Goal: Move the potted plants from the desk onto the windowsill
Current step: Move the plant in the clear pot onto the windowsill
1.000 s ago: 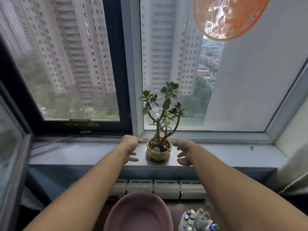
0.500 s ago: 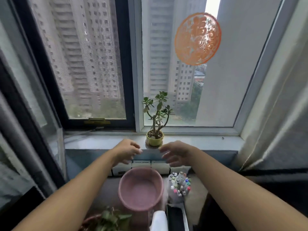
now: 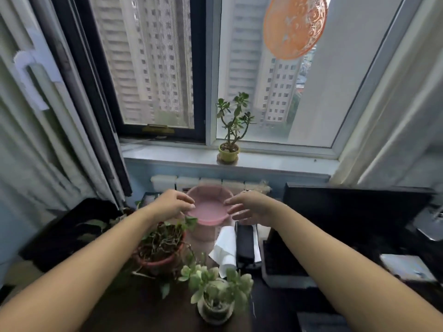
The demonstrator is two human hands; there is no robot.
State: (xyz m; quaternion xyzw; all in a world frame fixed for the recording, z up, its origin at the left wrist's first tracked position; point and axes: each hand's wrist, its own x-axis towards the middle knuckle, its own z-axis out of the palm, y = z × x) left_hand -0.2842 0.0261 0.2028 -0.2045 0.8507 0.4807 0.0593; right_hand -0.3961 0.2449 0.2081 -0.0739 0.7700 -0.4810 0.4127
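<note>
A jade plant in a small yellow pot [image 3: 229, 152] stands on the grey windowsill [image 3: 275, 162], next to the window frame. On the dark desk [image 3: 143, 305] two more remain: a trailing plant in a red-brown pot [image 3: 160, 256] and a pale succulent in a small grey pot [image 3: 215, 307] nearer to me. My left hand [image 3: 173, 204] and my right hand [image 3: 249, 207] hover empty, fingers apart, over the desk on either side of a pink basin [image 3: 208, 207], well short of the sill.
A white radiator [image 3: 191, 182] runs under the sill. A black monitor [image 3: 354, 207] fills the right of the desk, with a black box [image 3: 245, 245] and white tissue [image 3: 224, 250] beside the basin. Curtains hang on both sides. An orange paper cutting [image 3: 294, 25] sticks on the glass.
Both hands have let go of the yellow pot and drawn back from the sill to above the desk. The view has pulled back, so the desk plants now show.
</note>
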